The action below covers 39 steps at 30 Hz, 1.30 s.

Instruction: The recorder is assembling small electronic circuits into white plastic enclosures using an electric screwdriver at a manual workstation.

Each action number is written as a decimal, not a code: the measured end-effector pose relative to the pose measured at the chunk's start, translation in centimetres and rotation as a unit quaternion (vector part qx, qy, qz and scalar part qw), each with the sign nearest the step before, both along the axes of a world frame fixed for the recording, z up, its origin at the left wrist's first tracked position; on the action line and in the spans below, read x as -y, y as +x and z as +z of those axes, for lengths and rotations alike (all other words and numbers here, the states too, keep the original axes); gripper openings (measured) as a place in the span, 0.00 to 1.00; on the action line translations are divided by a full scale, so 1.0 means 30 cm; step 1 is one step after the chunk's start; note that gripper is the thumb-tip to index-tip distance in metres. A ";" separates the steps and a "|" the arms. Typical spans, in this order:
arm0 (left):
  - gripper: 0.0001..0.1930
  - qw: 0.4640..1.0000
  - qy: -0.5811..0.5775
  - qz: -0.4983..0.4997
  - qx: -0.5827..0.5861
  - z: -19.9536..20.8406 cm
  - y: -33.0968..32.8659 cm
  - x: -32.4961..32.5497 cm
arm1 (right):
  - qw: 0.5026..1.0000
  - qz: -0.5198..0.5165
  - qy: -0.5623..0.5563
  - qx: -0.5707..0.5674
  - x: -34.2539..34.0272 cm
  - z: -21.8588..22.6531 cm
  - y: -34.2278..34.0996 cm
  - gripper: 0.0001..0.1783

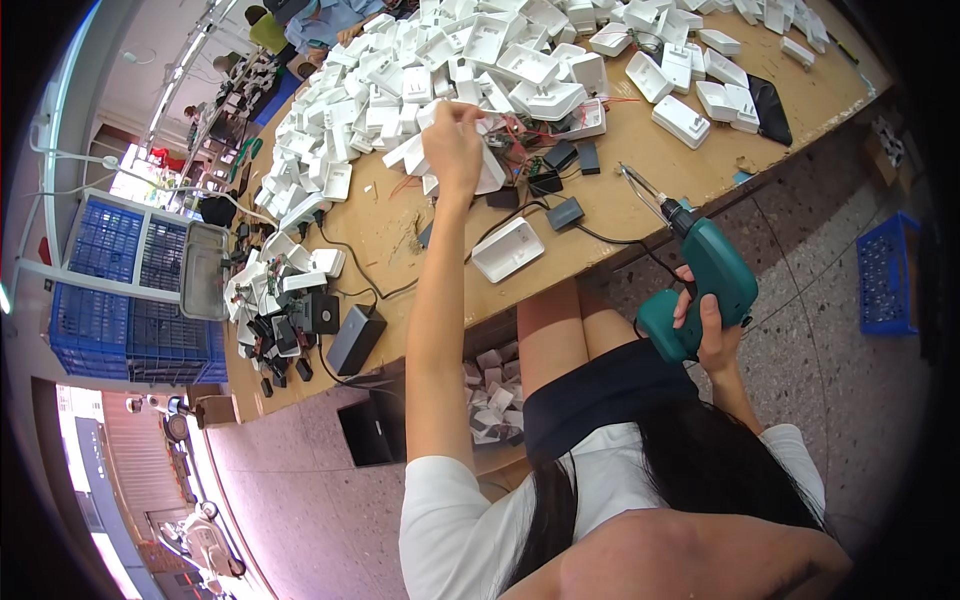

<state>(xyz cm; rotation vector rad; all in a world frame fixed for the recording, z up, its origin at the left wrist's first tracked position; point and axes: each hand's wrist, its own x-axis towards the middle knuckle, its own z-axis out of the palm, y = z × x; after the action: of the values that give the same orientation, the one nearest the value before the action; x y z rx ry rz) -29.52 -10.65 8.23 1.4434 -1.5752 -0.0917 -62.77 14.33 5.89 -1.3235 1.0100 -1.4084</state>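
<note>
My left hand (455, 150) reaches over the near edge of a big heap of white plastic casings (500, 45). Its fingers are curled together and touch the pile; what they pinch is hidden. My right hand (712, 335) is wrapped round the handle of a teal soldering gun (715, 265), whose thin metal tip points up and left over the table edge. Between the hands, circuit boards with red wires lie by small black boxes (560, 155). A single open white casing (508, 250) rests near the table's front edge.
A black power adapter (356, 338) and a smaller pile of casings and black parts (285, 310) occupy the table's left end. Black cables cross the wooden tabletop (375, 225). A black phone-like slab (768, 110) lies at right. Blue crates (887, 275) stand on the floor.
</note>
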 end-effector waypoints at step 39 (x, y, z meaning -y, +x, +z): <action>0.02 0.974 -0.039 0.116 0.191 -0.391 0.105 -0.576 | 0.989 0.114 0.091 0.014 0.123 -0.280 0.397 0.17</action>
<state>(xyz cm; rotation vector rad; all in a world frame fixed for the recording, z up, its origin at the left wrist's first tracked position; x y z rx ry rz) -26.37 6.62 -3.51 1.6395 -1.6768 0.4029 -50.86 10.65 -2.51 -1.2384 0.9134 -1.1330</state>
